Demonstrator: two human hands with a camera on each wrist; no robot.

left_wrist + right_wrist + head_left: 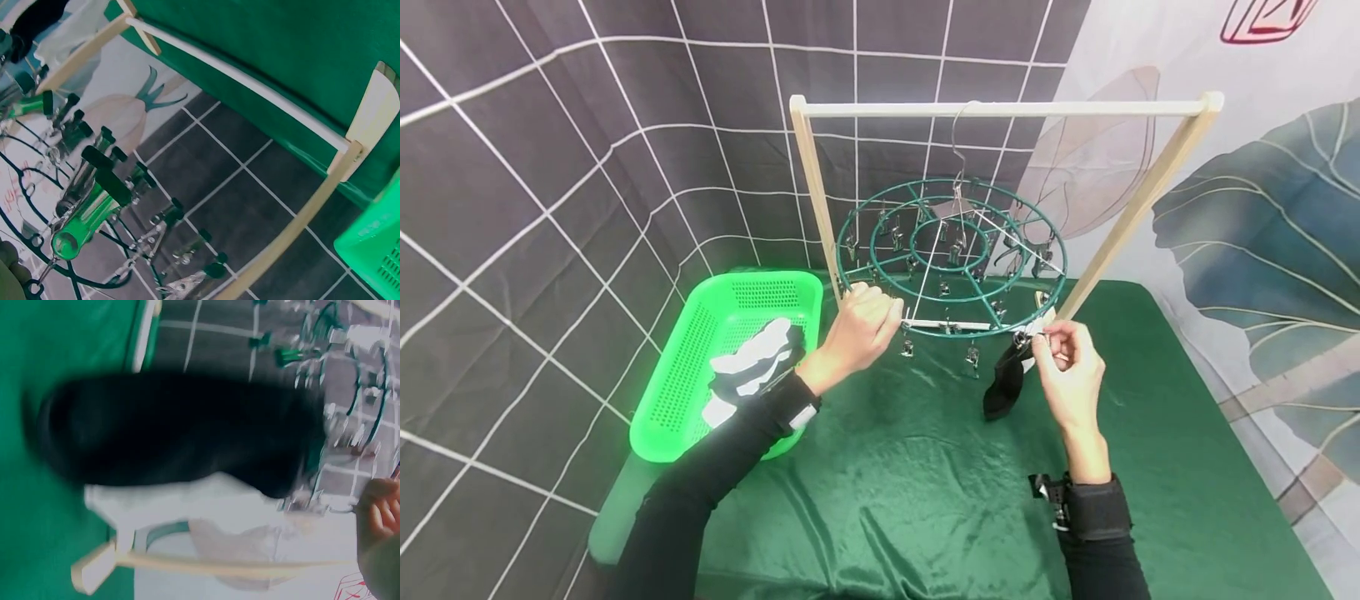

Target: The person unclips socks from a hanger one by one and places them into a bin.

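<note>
A round green drying hanger with metal clips hangs from a wooden rack. My left hand grips its rim at the front left; only fingers show at the edge of the left wrist view. At the front right, my right hand pinches at a clip with thumb and forefinger. A black sock hangs just left of that hand, with white cloth behind it. The same black sock fills the middle of the right wrist view, blurred, with curled fingers beyond its upper end.
A bright green basket with grey and white socks stands at the left on the green cloth. The wooden rack straddles the hanger, its posts close to both hands. A gridded curtain hangs behind.
</note>
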